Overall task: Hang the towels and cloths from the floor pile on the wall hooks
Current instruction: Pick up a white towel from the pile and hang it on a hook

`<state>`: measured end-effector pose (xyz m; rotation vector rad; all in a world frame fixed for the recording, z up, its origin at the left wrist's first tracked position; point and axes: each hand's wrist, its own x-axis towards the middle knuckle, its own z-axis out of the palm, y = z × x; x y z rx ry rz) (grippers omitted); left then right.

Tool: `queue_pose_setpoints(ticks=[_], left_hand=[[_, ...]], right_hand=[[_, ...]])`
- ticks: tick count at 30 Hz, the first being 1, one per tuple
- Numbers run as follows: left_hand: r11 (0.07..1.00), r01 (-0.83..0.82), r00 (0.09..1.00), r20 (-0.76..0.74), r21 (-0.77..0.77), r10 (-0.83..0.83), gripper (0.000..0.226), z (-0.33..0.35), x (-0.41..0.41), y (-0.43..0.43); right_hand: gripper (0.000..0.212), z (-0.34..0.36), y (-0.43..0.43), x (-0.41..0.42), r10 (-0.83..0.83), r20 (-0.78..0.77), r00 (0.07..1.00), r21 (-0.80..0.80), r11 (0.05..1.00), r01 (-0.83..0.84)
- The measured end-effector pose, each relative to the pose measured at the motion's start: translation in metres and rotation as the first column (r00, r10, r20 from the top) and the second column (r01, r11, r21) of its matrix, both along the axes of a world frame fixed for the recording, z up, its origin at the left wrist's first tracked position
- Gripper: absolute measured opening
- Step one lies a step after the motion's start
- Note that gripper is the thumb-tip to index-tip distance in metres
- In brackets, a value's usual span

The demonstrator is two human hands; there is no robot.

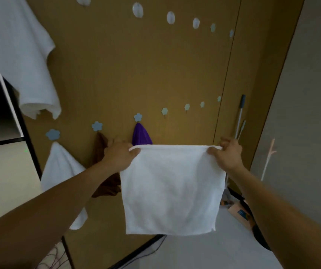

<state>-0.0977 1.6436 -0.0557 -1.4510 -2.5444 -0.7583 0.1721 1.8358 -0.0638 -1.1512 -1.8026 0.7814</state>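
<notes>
Hands stretch a white cloth (172, 189) flat before a brown wall panel (136, 74), its top edge level and the rest hanging straight down. Left hand (120, 155) and right hand (226, 154) each pinch an upper corner. Behind it, flower-shaped hooks (164, 111) carry a purple cloth (141, 135), a brown cloth (101, 150) and a white towel (60, 167); a mop handle (240, 117) leans at right.

A square white cloth (172, 189) is held spread flat and hanging in front of the wall by its two top corners. On the lower row of flower-shaped hooks (164, 111), a white towel (62, 167), a brown cloth (105, 183) and a purple cloth (141, 135) are hung. A large white towel (20, 61) is hung higher up on the left.
</notes>
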Motion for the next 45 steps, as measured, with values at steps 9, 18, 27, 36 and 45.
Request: queue_pose_setpoints(ticks=[9, 18, 27, 36, 45], left_hand=[[0.718, -0.213, 0.868, 0.466, 0.663, -0.173, 0.028, 0.051, -0.030, 0.009], [0.736, -0.058, 0.966, 0.225, 0.674, -0.130, 0.022, 0.087, -0.122, 0.017], [0.915, 0.116, 0.973, 0.139, 0.387, -0.182, 0.025, 0.142, -0.183, 0.030], [0.709, -0.025, 0.972, -0.149, 0.704, 0.182, 0.029, 0.252, -0.229, 0.073], [0.541, -0.048, 0.815, -0.281, 0.840, 0.507, 0.031, 0.399, -0.273, 0.089]], right_hand=[[0.010, 0.055, -0.024, -0.118, 0.295, -0.326, 0.898, 0.103, 0.955, -0.277], [0.018, 0.099, -0.017, -0.222, 0.636, -0.121, 0.762, 0.094, 0.772, -0.629], [0.023, 0.144, 0.004, -0.331, 0.532, -0.231, 0.814, 0.331, 0.830, -0.449], [0.022, 0.251, 0.037, -0.414, 0.596, -0.352, 0.722, 0.548, 0.757, -0.357], [0.020, 0.407, 0.046, -0.481, 0.598, -0.382, 0.705, 0.702, 0.684, -0.199]])
